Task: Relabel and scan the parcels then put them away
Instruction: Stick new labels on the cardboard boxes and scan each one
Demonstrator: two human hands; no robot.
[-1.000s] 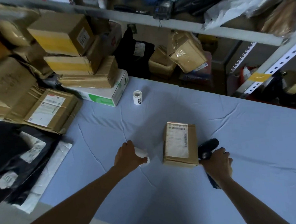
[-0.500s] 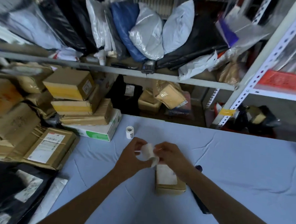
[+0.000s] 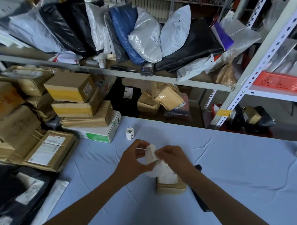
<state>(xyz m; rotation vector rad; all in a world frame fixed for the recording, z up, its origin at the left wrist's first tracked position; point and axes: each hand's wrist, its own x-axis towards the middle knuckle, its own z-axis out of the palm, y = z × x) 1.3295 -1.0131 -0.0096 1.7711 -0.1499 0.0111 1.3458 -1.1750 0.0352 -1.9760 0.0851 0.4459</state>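
Parcel [image 3: 171,186], small taped cardboard box, near centre of blue-covered table [image 3: 236,170], just below both hands. Likely light, stiff; grip by long sides. Left hand [image 3: 134,162] and right hand [image 3: 173,160] each pinch white label [image 3: 151,153], fingers curled. Label thin, floppy, probably sticky; hold by edges.

Right grip [image 3: 173,159] off scanner [image 3: 201,201], onto label [image 3: 150,152].
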